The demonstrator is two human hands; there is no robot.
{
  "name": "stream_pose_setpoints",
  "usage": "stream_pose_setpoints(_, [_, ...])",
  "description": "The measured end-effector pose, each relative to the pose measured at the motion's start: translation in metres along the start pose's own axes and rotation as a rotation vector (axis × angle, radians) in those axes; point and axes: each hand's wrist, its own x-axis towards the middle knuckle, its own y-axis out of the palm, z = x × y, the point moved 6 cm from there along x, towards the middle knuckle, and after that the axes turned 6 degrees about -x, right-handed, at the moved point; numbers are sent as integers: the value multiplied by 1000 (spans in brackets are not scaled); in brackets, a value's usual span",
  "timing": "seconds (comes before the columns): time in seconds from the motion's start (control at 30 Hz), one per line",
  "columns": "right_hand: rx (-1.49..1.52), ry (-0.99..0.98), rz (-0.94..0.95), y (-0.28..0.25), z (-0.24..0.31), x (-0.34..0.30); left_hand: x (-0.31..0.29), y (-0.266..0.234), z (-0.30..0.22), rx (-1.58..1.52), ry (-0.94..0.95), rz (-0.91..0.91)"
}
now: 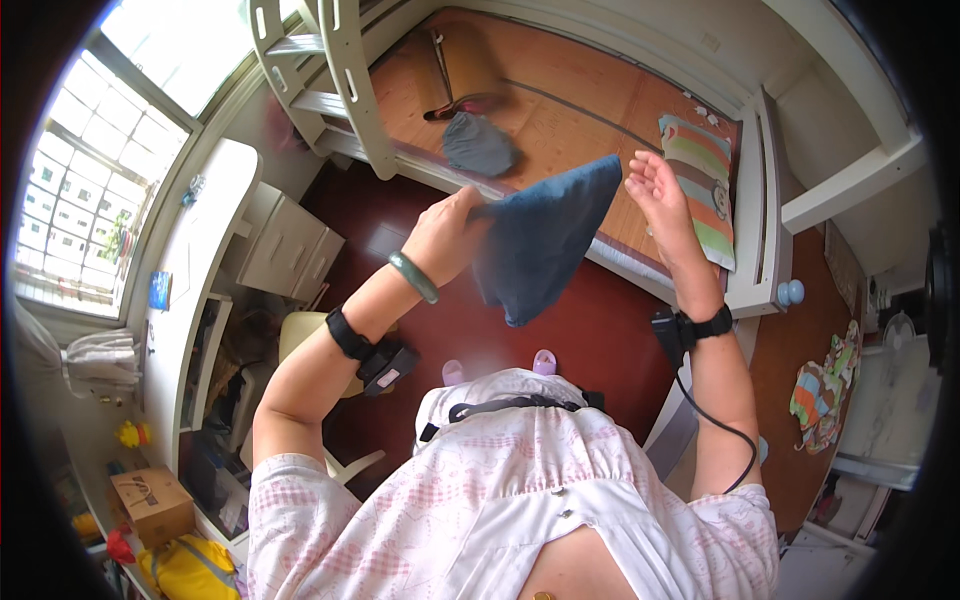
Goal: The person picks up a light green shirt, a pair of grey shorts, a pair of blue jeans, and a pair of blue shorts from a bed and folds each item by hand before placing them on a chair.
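Observation:
My left hand [447,238] is closed on one edge of a dark blue cloth [540,240]. The cloth hangs in the air in front of me, over the red-brown floor and the near side of the bed; whether it is a garment I cannot tell. Beside its upper right corner is my right hand [662,205], fingers spread, with a small gap to the fabric and nothing in it. On the bed mat [570,130] beyond lies a crumpled grey-blue cloth [478,145]. A brown bag-like thing [455,75] with a dark strap sits behind that, blurred.
A striped pillow [700,190] lies at the bed's right end. The white ladder [335,80] stands at the bed's left. Along the left wall runs a white desk [190,240] with drawers, and a pale chair [310,335]. A cardboard box [152,505] is at lower left.

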Motion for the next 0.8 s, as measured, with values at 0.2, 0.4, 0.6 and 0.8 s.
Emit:
stream_pose_setpoints(0.2, [19,141,484,76,1,-77,11,30,17,-570,-456,-90])
stream_pose_setpoints(0.4, [74,-117,381,126,1,-90,21,58,-6,-804,-514,-200])
stream_pose_setpoints(0.6, [53,-113,94,118,4,-70,23,45,-33,-631,-322,-205])
stream_pose_setpoints(0.8, [437,268,177,89,-6,-44,7,3,-30,-954,-164,-145])
